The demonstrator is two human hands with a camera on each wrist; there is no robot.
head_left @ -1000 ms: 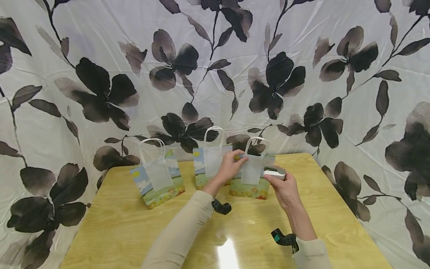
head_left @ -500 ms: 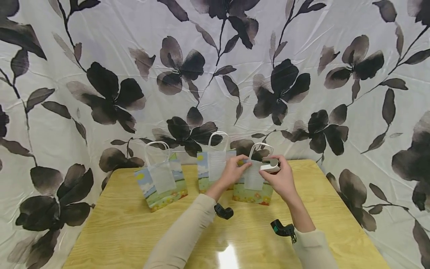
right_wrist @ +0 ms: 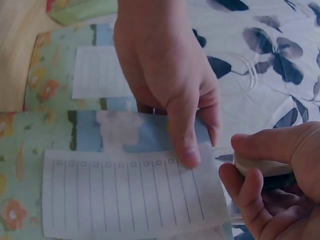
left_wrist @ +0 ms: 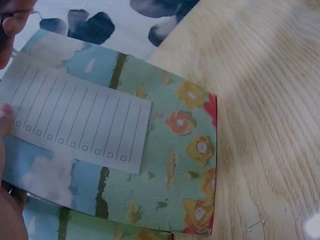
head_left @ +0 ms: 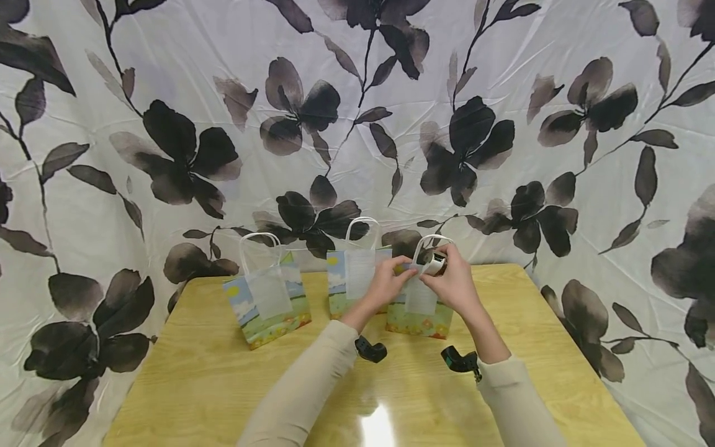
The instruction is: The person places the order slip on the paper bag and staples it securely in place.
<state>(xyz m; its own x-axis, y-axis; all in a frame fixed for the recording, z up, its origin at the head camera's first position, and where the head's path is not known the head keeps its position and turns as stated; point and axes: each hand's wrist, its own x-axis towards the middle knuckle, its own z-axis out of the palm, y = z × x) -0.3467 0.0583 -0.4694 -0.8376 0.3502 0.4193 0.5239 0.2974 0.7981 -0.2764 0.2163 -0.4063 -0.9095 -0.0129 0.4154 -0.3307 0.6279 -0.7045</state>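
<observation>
My left hand [head_left: 385, 284] pinches the top edge of the right paper gift bag [head_left: 416, 327], with a lined paper checklist [left_wrist: 75, 115] lying against its front. In the right wrist view the left thumb presses on the checklist's upper end, and the other fingers go behind the bag. My right hand [head_left: 457, 282] grips a small white and dark stapler [head_left: 436, 264] at the bag's top edge, close beside the left fingertips and under the white handle [head_left: 432, 238]. Its thumb and fingers wrap the stapler [right_wrist: 262, 169], hiding part of it.
Two similar bags with checklists stand to the left, a middle bag [head_left: 337, 288] and a tilted left bag [head_left: 240, 304]. A loose staple [left_wrist: 256, 225] lies on the wooden table [head_left: 195, 372]. A floral cloth [head_left: 391, 93] hangs behind.
The right hand has brought the stapler leftward from beside the right bag to its top edge and turned it. The left hand keeps its pinch on the bag.
</observation>
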